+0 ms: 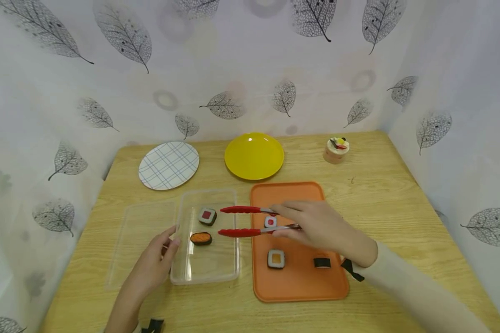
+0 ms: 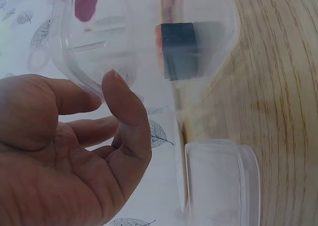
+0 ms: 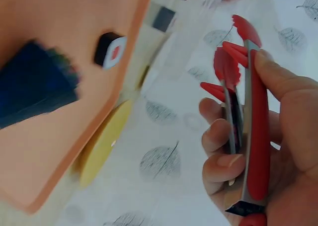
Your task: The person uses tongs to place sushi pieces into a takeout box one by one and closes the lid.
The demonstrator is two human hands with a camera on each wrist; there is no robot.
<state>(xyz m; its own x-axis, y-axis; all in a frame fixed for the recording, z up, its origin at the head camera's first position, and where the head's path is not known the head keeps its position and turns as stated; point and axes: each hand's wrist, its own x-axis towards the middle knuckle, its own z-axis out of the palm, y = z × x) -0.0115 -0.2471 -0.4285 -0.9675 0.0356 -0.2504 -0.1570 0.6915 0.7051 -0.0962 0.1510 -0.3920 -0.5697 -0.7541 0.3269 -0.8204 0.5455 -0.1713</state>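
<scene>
My left hand (image 1: 153, 259) pinches the left rim of a clear plastic container (image 1: 208, 273), thumb and fingers on either side of its wall in the left wrist view. Inside lie a toy sushi roll with a red centre (image 1: 207, 216) and an orange-topped sushi piece (image 1: 201, 238). My right hand (image 1: 316, 226) grips metal tongs (image 1: 241, 232) with red tips. Their spread tips reach over the container's right side, with nothing between them. Beneath the tongs, a small roll with a red centre (image 1: 270, 221) sits on the orange tray (image 1: 300, 286).
Also on the tray are a roll with an orange centre (image 1: 276, 259) and a black-wrapped piece (image 1: 322, 262). A clear lid (image 1: 139, 231) lies left of the container. Behind stand a checked plate (image 1: 168, 165), a yellow plate (image 1: 254, 157) and a toy cupcake (image 1: 336, 150).
</scene>
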